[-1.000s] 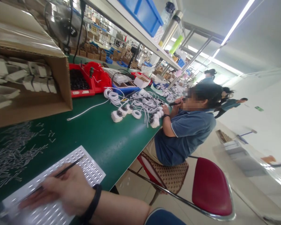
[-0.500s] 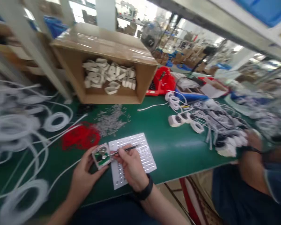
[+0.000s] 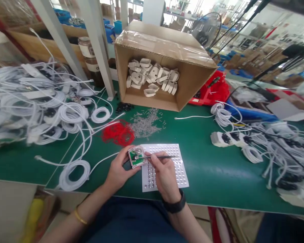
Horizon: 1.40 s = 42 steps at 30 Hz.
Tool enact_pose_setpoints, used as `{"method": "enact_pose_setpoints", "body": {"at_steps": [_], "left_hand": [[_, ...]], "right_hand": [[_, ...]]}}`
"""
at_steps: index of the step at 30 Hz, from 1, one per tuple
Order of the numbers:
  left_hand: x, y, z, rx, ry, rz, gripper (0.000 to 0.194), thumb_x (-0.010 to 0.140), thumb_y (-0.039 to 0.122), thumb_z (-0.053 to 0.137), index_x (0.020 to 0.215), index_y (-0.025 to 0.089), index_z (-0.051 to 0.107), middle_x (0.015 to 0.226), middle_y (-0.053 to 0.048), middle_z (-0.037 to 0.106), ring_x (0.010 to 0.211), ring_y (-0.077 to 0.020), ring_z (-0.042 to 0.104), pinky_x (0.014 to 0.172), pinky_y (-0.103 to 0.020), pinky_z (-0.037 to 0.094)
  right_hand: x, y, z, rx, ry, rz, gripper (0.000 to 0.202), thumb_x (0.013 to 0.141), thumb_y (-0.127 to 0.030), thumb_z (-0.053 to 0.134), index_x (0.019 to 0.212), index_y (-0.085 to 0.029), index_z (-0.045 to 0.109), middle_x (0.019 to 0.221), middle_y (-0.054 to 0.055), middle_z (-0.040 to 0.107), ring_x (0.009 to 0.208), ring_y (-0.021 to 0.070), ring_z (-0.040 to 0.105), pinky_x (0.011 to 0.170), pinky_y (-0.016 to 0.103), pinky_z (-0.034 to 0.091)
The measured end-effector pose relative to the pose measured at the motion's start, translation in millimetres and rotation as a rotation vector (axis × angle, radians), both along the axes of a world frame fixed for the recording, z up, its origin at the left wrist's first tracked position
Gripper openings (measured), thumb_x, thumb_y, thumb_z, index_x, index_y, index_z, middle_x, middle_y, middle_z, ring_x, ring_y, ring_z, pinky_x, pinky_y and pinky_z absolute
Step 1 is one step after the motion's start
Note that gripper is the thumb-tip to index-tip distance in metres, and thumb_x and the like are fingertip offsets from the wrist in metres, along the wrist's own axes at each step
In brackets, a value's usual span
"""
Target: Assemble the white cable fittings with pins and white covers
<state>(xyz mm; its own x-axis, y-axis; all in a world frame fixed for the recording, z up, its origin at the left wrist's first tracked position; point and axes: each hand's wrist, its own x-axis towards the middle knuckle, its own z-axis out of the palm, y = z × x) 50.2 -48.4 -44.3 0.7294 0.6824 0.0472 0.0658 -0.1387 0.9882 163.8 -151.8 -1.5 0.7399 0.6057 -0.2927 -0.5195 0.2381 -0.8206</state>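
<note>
My left hand [image 3: 119,169] grips a small square white housing [image 3: 136,157] by its edges. Inside the housing a green circuit board and round metallic parts show. A white cable runs from the housing's side to a coil [image 3: 74,175] on the left. In my right hand [image 3: 165,172] is a slim dark pair of tweezers [image 3: 162,157], pinched between thumb and fingers, its tip over the board. Whether the tip holds anything is too small to tell. Under my right hand lies a white sheet [image 3: 183,180] with rows of small shiny round pieces.
Red rings [image 3: 119,132] and a heap of small screws [image 3: 147,125] lie behind the housing. A cardboard box [image 3: 164,38] with white shells stands at the back. Cable coils pile up at left [image 3: 71,113] and right [image 3: 278,138]. A metal post [image 3: 98,50] rises beside the box.
The camera view has swung left, so everything sits further right and the neighbouring person's arm has left the picture. The tweezers stay at the housing; both hands keep their holds.
</note>
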Motion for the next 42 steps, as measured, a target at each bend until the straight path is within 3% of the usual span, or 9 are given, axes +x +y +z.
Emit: {"method": "enact_pose_setpoints", "body": {"at_steps": [12, 32, 37, 42], "left_hand": [[0.4, 0.6, 1.1, 0.002, 0.015, -0.019, 0.066, 0.068, 0.026, 0.073, 0.126, 0.022, 0.042, 0.130, -0.010, 0.051, 0.119, -0.0256, 0.051, 0.101, -0.041, 0.044], [-0.3, -1.1, 1.1, 0.048, 0.031, -0.010, 0.069, 0.069, 0.025, 0.073, 0.129, 0.025, 0.039, 0.132, -0.009, 0.048, 0.118, -0.0247, 0.052, 0.101, -0.039, 0.044], [1.5, -4.7, 1.8, 0.025, -0.071, 0.035, 0.074, 0.067, 0.020, 0.075, 0.128, 0.027, 0.035, 0.133, -0.009, 0.045, 0.117, -0.0242, 0.052, 0.096, -0.040, 0.049], [1.6, -5.5, -3.4, 0.034, -0.090, 0.042, 0.067, 0.065, 0.019, 0.076, 0.122, 0.022, 0.040, 0.126, -0.012, 0.049, 0.116, -0.0271, 0.052, 0.093, -0.044, 0.050]], "right_hand": [[0.1, 1.7, 4.0, -0.043, 0.014, -0.021, 0.026, 0.060, -0.029, 0.079, 0.070, -0.017, 0.059, 0.077, 0.005, 0.071, 0.077, 0.0210, 0.066, 0.075, 0.035, 0.049], [-3.0, 1.3, -0.5, -0.055, -0.097, -0.006, 0.016, 0.069, -0.024, 0.073, 0.075, -0.017, 0.060, 0.080, 0.004, 0.071, 0.079, 0.0199, 0.065, 0.077, 0.034, 0.047], [-2.1, 1.0, -3.0, -0.066, -0.150, 0.008, 0.016, 0.070, -0.024, 0.073, 0.075, -0.016, 0.060, 0.080, 0.004, 0.070, 0.077, 0.0186, 0.064, 0.075, 0.032, 0.047], [-2.6, -0.8, -4.1, -0.064, -0.164, 0.016, 0.016, 0.071, -0.024, 0.072, 0.077, -0.016, 0.060, 0.082, 0.005, 0.071, 0.079, 0.0187, 0.064, 0.075, 0.033, 0.047]]}}
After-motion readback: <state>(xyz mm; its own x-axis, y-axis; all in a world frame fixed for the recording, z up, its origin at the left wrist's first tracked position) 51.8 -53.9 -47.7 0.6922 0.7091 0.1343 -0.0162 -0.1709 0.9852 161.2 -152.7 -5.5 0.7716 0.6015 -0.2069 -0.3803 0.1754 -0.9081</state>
